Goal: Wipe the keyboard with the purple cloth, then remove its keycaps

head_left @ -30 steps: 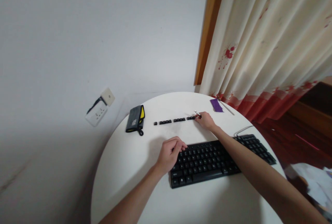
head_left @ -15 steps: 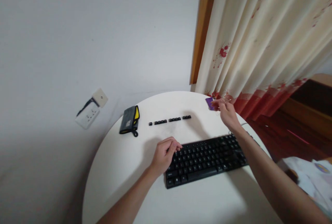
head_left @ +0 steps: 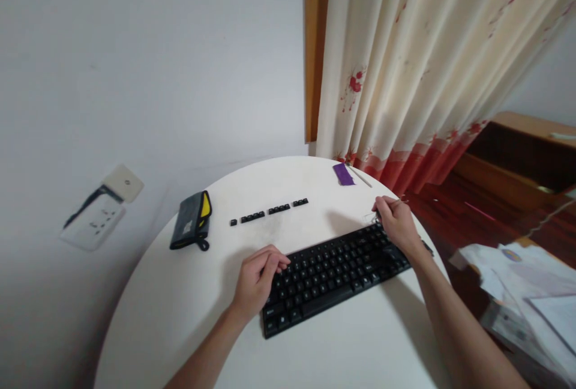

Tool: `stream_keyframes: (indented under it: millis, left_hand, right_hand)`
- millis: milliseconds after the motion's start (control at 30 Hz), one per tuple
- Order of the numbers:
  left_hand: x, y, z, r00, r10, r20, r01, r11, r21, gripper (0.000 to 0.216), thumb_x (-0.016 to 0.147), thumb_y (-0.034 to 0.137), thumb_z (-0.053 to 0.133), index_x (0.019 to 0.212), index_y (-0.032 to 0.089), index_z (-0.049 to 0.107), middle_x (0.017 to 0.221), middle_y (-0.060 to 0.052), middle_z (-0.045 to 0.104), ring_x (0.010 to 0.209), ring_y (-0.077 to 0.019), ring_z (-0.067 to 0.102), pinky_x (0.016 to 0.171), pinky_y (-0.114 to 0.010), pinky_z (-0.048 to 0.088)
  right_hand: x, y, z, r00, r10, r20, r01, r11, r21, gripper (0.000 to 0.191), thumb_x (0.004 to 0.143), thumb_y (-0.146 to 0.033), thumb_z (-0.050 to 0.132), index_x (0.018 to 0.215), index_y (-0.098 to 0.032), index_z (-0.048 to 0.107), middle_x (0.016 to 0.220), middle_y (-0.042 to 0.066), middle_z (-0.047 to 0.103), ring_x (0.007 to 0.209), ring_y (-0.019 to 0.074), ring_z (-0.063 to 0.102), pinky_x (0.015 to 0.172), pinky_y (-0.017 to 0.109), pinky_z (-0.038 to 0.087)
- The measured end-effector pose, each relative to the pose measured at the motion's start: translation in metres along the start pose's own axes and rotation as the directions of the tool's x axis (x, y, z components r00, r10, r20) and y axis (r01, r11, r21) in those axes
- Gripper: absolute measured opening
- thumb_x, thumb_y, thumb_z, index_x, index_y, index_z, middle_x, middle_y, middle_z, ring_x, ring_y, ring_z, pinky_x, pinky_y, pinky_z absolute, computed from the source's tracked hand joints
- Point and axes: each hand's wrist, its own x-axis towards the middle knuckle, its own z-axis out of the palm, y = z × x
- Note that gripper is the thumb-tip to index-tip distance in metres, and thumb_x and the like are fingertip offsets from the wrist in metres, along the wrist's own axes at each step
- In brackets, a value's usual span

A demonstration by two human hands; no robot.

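A black keyboard [head_left: 333, 275] lies slanted on the white round table [head_left: 189, 329]. My left hand [head_left: 256, 275] is closed over its upper left corner, the curled fingers at the top row. Above the keyboard's upper right part, my right hand [head_left: 396, 221] pinches a thin wire keycap puller [head_left: 369, 219]; its loops stick out left of the fingers, partly blurred. Small black keycaps [head_left: 279, 209] lie in a broken row behind the keyboard, a single one [head_left: 233, 222] at the left end. A purple cloth [head_left: 344, 174] lies at the far edge, beside a thin pale stick [head_left: 361, 177].
A dark pouch with yellow lining [head_left: 192, 221] lies at the table's left edge. Behind are the wall with a socket [head_left: 94, 221] and a flowered curtain [head_left: 382, 77]. White cloth and papers [head_left: 517, 281] lie beyond the right edge.
My right hand has come from beside the purple cloth toward me, over the keyboard's upper right. The cloth now lies uncovered. The view has turned right; my left hand stays at the keyboard's corner.
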Motion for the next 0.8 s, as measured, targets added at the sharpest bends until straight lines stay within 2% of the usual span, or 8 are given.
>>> stream_keyframes:
  millis: [100,233,567,700,800]
  left_hand:
    - [-0.001,-0.002,0.0,1.0,-0.002,0.005,0.001,1.0,0.011,0.034,0.1,0.025,0.046,0.08,0.016,0.071,0.071,-0.002,0.064,0.065,-0.012,0.059,0.06,-0.022,0.046]
    - [-0.001,-0.004,0.001,1.0,-0.008,0.004,0.008,1.0,0.018,0.034,0.1,0.026,0.046,0.079,0.016,0.071,0.07,-0.002,0.064,0.065,-0.0124,0.059,0.06,-0.023,0.046]
    - [0.0,-0.002,0.002,1.0,-0.012,0.011,0.011,0.999,0.047,0.036,0.1,0.026,0.045,0.077,0.016,0.071,0.069,-0.003,0.064,0.064,-0.0126,0.059,0.059,-0.023,0.046]
    - [0.001,-0.001,0.001,1.0,-0.017,0.013,0.016,0.998,0.054,0.036,0.1,0.027,0.045,0.077,0.016,0.071,0.069,-0.003,0.064,0.064,-0.013,0.059,0.059,-0.023,0.046]
    - [0.002,0.0,0.001,1.0,-0.025,0.012,0.024,0.998,0.055,0.037,0.1,0.029,0.045,0.077,0.016,0.071,0.069,-0.003,0.064,0.064,-0.0135,0.059,0.059,-0.024,0.047]
  right_hand:
    - [-0.002,0.011,0.0,0.995,0.02,0.094,-0.011,0.995,-0.102,0.042,0.093,-0.05,0.048,0.07,-0.017,0.062,0.05,-0.001,0.051,0.046,0.0133,0.044,0.049,0.027,0.032]
    - [-0.002,0.018,0.002,0.981,0.063,0.181,-0.037,0.989,-0.146,0.044,0.093,-0.049,0.047,0.07,-0.017,0.065,0.048,-0.001,0.054,0.045,0.0143,0.047,0.051,0.028,0.034]
    - [0.0,0.02,0.008,0.96,0.046,0.275,0.0,0.986,-0.166,0.042,0.094,-0.045,0.046,0.068,-0.017,0.064,0.05,0.0,0.058,0.048,0.0151,0.051,0.055,0.027,0.037]
    - [-0.007,0.013,0.014,0.95,-0.024,0.312,0.111,0.958,-0.266,0.037,0.095,-0.041,0.045,0.068,-0.02,0.059,0.056,0.002,0.06,0.054,0.0172,0.055,0.058,0.027,0.036]
    - [-0.013,0.008,0.019,0.945,-0.063,0.32,0.206,0.876,-0.436,0.034,0.096,-0.039,0.044,0.071,-0.021,0.058,0.064,0.005,0.065,0.061,0.0202,0.058,0.06,0.029,0.034]
